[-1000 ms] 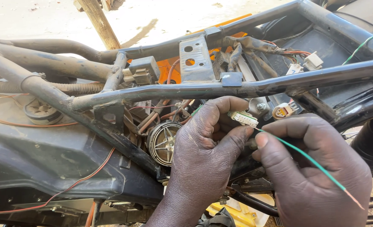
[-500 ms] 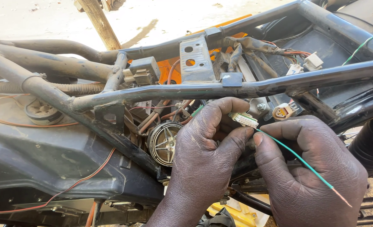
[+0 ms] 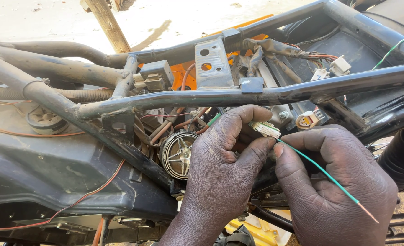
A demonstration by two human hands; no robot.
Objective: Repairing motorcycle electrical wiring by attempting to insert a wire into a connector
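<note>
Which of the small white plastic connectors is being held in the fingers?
The ribbed white connector pinched by the left hand, with the green wire running from it. The round-faced one and the pair above the frame tube hang free.

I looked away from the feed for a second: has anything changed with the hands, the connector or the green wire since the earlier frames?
Very little. The right hand has drawn slightly closer to the white connector, so the green wire lies a bit lower across it. The left hand still pinches the connector below the black frame tube. Nothing was let go.
</note>
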